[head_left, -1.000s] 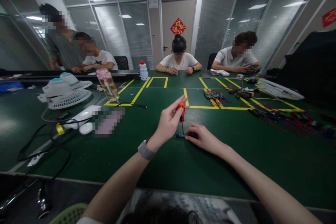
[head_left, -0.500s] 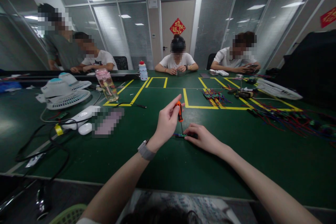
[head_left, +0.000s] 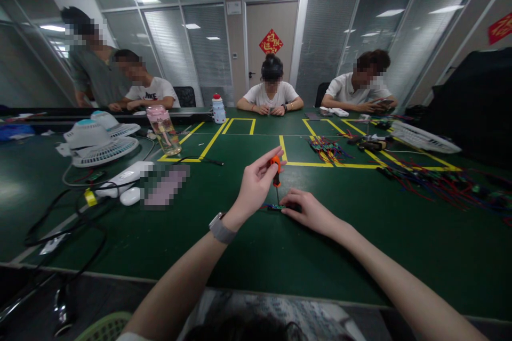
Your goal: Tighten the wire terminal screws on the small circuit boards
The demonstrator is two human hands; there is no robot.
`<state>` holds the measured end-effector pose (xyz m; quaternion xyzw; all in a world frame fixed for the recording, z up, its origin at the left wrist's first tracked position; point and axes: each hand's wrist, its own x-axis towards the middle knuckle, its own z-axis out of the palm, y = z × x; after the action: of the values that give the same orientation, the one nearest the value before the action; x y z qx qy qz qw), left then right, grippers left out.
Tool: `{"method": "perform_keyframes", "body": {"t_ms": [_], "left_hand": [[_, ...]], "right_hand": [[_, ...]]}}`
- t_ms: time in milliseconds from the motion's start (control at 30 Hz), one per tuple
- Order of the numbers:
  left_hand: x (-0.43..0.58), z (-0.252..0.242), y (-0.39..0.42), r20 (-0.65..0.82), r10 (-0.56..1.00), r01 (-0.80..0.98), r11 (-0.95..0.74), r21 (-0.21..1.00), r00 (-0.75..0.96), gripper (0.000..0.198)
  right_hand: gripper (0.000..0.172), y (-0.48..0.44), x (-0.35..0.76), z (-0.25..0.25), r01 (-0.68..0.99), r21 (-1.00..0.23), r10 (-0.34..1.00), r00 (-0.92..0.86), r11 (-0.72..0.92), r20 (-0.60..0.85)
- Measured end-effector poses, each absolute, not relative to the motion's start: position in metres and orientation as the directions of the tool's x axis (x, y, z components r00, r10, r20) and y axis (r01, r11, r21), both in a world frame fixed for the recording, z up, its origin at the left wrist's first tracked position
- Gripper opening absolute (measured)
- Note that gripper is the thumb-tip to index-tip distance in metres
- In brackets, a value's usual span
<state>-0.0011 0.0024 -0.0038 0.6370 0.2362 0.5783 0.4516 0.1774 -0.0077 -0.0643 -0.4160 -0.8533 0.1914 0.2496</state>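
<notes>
My left hand point(head_left: 256, 184) is closed on the orange and black handle of a screwdriver point(head_left: 276, 171), thumb against it and fingers stretched behind. The screwdriver stands nearly upright, its thin shaft pointing down at a small green circuit board point(head_left: 274, 207) on the table. Whether the tip sits in a screw is too small to tell. My right hand point(head_left: 306, 206) rests on the table and pinches the right end of the board between thumb and fingers. Thin coloured wires leave the board's left end, partly hidden by my left hand.
Wired circuit boards point(head_left: 326, 148) lie beyond my hands, with a larger wire heap point(head_left: 452, 184) at right. On the left are a pink-lidded bottle point(head_left: 164, 130), white fans point(head_left: 106, 149), black cables point(head_left: 60, 224) and a white mouse-shaped object point(head_left: 130, 196). Several people sit or stand across the green table point(head_left: 240, 256).
My left fingers have shifted around the screwdriver handle, which has turned slightly and leans a little less. My right hand and the board have hardly moved.
</notes>
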Motion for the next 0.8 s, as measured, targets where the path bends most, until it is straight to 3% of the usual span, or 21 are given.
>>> {"method": "perform_keyframes", "body": {"t_ms": [233,433,667,800], "left_hand": [[-0.0023,-0.0050,0.0026,0.628,0.768,0.003,-0.634,0.774,0.127,0.023],[0.0002,-0.0058,-0.0003,0.583,0.788,-0.182,-0.555,0.812,0.198,0.033],[-0.0017,-0.0042,-0.0009,0.673,0.731,0.022,-0.679,0.734,0.108,0.023],[-0.0007,-0.0063,0.0002,0.635,0.745,-0.124,-0.624,0.772,0.202,0.033]], "right_hand": [[0.009,-0.0077,0.1776,-0.0644,0.619,-0.539,0.812,-0.522,0.571,0.261],[0.009,-0.0081,0.1774,-0.0634,0.614,-0.547,0.812,-0.524,0.569,0.257],[0.009,-0.0086,0.1770,-0.0638,0.622,-0.544,0.817,-0.519,0.563,0.252],[0.009,-0.0088,0.1768,-0.0632,0.617,-0.551,0.817,-0.518,0.562,0.254]]}}
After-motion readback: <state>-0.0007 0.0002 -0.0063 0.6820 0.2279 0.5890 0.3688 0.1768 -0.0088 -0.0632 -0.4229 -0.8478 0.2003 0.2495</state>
